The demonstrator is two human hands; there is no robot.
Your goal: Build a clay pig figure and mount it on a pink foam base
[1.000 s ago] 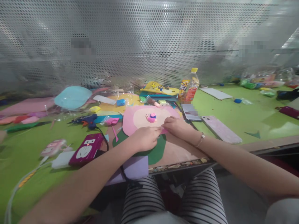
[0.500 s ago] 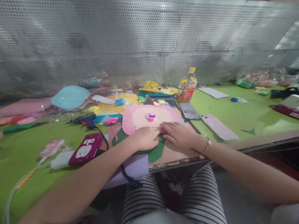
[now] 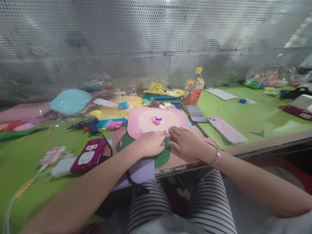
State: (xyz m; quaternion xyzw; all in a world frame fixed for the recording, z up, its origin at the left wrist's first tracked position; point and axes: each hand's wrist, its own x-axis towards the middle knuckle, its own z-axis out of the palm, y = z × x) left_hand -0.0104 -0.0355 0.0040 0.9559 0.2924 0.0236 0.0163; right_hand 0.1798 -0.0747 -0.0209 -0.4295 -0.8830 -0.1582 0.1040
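Observation:
A rounded pink sheet [image 3: 133,122] with a cream oval panel [image 3: 145,121] lies in front of me, and a small pink snail figure [image 3: 157,121] with a blue and pink shell sits on the panel. My left hand [image 3: 153,144] rests on the sheet's near edge, its fingers extended to the right. Beside it, my right hand [image 3: 186,143] lies with fingers stretched out over the same edge, fingertips close to the left ones. Both hands are open. A thin purple strip shows beside the left fingers. Beneath the sheet is a dark green piece [image 3: 162,159], partly covered by my left hand.
A hot glue gun [image 3: 91,126], a magenta power strip [image 3: 89,156] and a pink clay packet [image 3: 115,125] are on the left. Toward the back stands a drink bottle [image 3: 194,87]. Phones [image 3: 226,130] lie right. A perforated metal screen [image 3: 156,42] rises behind.
My right hand has shifted slightly, its fingers lying a little flatter at the pink sheet's edge. My left hand stays nearly in place. The camera view has shifted slightly.

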